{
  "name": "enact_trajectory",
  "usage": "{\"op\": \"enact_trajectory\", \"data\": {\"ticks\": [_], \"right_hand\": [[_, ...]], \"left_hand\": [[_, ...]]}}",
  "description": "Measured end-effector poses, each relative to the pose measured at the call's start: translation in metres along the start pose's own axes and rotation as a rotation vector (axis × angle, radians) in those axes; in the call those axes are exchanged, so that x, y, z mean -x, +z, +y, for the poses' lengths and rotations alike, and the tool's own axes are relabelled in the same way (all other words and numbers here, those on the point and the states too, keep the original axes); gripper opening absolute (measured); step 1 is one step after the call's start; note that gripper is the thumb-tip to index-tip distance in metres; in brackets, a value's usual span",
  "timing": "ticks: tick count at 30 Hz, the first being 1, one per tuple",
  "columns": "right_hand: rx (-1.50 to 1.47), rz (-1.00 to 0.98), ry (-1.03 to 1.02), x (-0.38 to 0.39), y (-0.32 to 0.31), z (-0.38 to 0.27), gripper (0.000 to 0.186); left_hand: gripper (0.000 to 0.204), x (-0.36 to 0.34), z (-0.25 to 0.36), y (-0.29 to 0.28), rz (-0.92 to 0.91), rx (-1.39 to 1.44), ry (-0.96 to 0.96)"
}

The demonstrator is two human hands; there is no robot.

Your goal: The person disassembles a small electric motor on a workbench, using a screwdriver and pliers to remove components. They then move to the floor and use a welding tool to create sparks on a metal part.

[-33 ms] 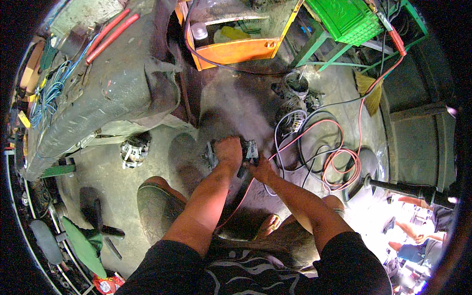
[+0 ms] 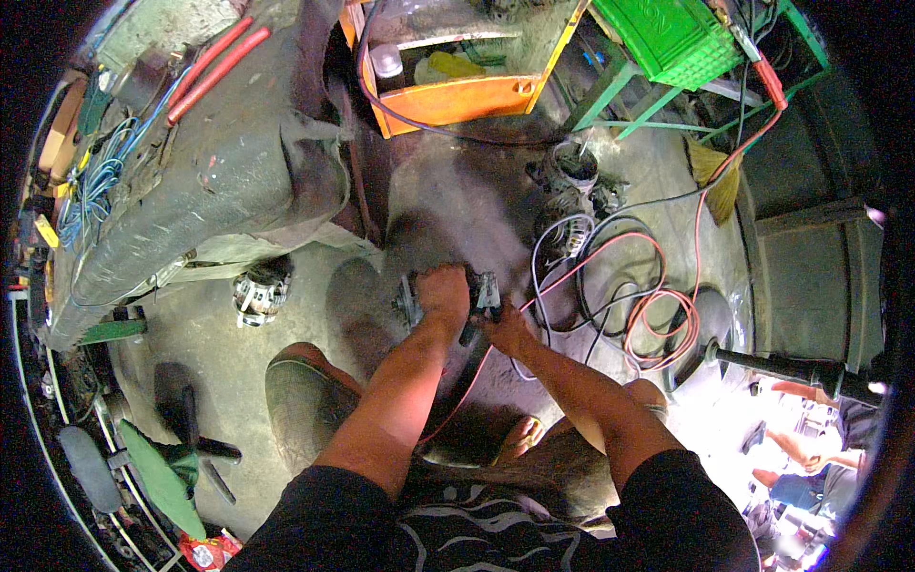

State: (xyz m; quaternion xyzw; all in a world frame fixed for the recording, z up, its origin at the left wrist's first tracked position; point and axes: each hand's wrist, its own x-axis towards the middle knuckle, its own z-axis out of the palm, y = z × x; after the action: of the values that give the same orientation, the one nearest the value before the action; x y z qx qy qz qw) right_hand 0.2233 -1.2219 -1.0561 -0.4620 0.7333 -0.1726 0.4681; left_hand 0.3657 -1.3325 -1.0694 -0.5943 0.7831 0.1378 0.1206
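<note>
My left hand (image 2: 444,291) is closed over a dark, greasy metal machine part in front of me, low over the concrete floor. A grey rim of the machine part (image 2: 410,300) shows left of the fist, and a silver block (image 2: 487,288) sticks out to its right. Close beside that block, my right hand (image 2: 505,328) has its fingers curled in at the part's right side. A short dark piece (image 2: 468,333) shows by its fingertips; what the fingers grip is mostly hidden.
Coiled red and grey cables (image 2: 662,329) lie at right. Metal housings (image 2: 572,162) stand beyond them, and a slotted round metal housing (image 2: 259,291) sits at left. An orange cabinet (image 2: 457,103), green crate (image 2: 667,43), broom (image 2: 717,181) and dark covered bulk (image 2: 210,162) surround the floor.
</note>
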Motion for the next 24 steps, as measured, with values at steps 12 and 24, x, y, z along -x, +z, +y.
{"op": "enact_trajectory", "data": {"ticks": [12, 24], "right_hand": [[0.01, -0.009, 0.007, -0.007, 0.006, 0.008, 0.084], [0.065, -0.007, 0.008, 0.001, 0.011, 0.013, 0.08]], "left_hand": [[0.023, 0.0, -0.002, -0.002, -0.022, 0.072, 0.002], [0.022, 0.007, -0.001, 0.006, -0.017, 0.02, 0.005]]}}
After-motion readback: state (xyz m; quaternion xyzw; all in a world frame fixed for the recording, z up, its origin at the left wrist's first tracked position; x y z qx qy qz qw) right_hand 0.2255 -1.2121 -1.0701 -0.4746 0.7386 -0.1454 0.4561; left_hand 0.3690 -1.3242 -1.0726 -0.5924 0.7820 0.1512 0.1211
